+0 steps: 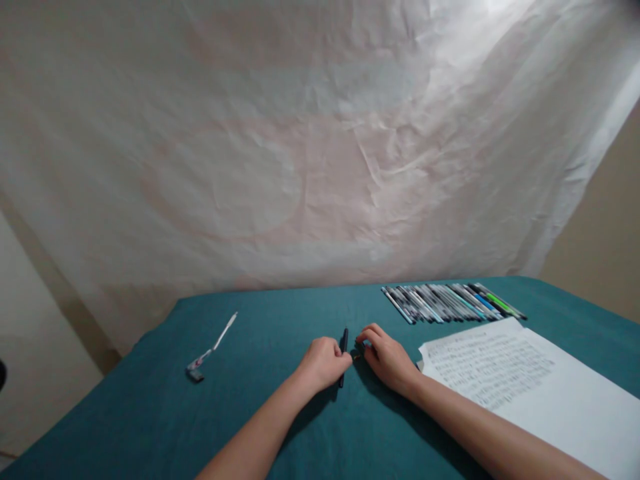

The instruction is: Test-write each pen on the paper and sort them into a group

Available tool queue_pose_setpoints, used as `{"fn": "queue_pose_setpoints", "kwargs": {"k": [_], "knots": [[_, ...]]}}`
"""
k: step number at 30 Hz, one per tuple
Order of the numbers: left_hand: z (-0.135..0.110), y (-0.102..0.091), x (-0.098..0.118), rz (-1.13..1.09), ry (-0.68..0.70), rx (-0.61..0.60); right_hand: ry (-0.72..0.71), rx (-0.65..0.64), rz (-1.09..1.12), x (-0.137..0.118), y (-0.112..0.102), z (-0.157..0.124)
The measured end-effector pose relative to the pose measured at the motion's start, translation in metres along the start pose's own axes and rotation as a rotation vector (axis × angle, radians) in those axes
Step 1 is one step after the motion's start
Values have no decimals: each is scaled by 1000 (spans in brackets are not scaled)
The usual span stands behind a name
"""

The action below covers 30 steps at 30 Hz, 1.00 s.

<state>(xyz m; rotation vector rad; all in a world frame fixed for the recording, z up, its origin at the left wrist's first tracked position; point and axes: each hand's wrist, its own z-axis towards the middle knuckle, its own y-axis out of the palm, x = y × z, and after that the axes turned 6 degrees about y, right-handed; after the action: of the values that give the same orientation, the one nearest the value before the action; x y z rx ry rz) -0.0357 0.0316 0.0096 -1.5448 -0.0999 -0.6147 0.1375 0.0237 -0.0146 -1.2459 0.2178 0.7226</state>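
My left hand (327, 362) is closed around a dark pen (345, 339), whose ends stick out above and below the fist. Just to its right, my right hand (387, 357) has its fingers curled down close to the tabletop. Under those fingertips lies a small dark thing (357, 351) with a yellowish spot, too small and partly covered to name. The two hands are close together but apart, over the middle of the green-covered table (240, 427).
A row of many pens and markers (450, 303) lies side by side at the back right. Sheets of handwritten paper (490, 360) rest on the right, partly behind my right forearm. At left is a small grey item (195, 373) with a thin white strip. A pale sheet (320, 147) hangs behind the table.
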Motion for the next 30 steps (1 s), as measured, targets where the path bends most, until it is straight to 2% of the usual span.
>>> {"fn": "queue_pose_setpoints", "kwargs": {"k": [5,9,16,24,30], "knots": [[8,-7,-11,-35,-43,99,-33,11,0,-2,0,-3],[10,-1,-17,-34,-50,120,-53,16,-4,-5,-1,-4],[6,7,-13,-45,-9,110,-47,23,3,-6,-1,-4],[4,8,-13,8,-49,69,-62,35,17,-6,-1,-4],[5,2,-10,-87,-24,76,2,87,156,-3,2,-1]]}}
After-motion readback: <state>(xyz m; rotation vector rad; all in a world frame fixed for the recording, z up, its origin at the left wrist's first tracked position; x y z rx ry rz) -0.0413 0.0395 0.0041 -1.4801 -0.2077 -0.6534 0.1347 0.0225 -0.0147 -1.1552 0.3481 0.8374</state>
